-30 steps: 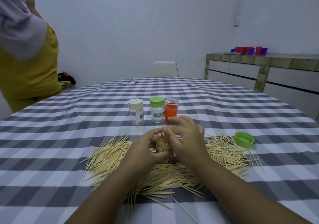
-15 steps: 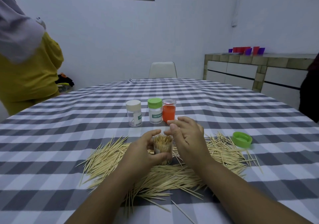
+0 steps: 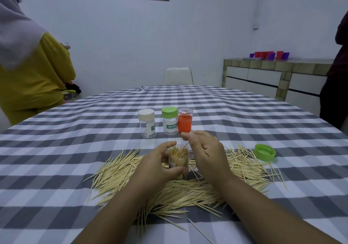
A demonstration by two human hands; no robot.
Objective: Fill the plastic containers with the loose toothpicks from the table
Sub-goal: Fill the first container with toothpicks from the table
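Open container (image 3: 178, 160): packed with toothpicks, gripped by left hand (image 3: 156, 165). Right hand (image 3: 206, 152) just beside, pinching one toothpick (image 3: 186, 145) above rim. Loose toothpicks (image 3: 188, 189) around base.

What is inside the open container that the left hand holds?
The open container is packed with upright toothpicks, tips at the rim. The left hand covers its lower left side, so the bottom cannot be seen.

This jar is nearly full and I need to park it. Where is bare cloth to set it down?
Bare cloth lies left of the white-capped jar, and between the orange jar and the green lid. The far table beyond the jars is bare too. Crowded: the toothpick pile around both hands.
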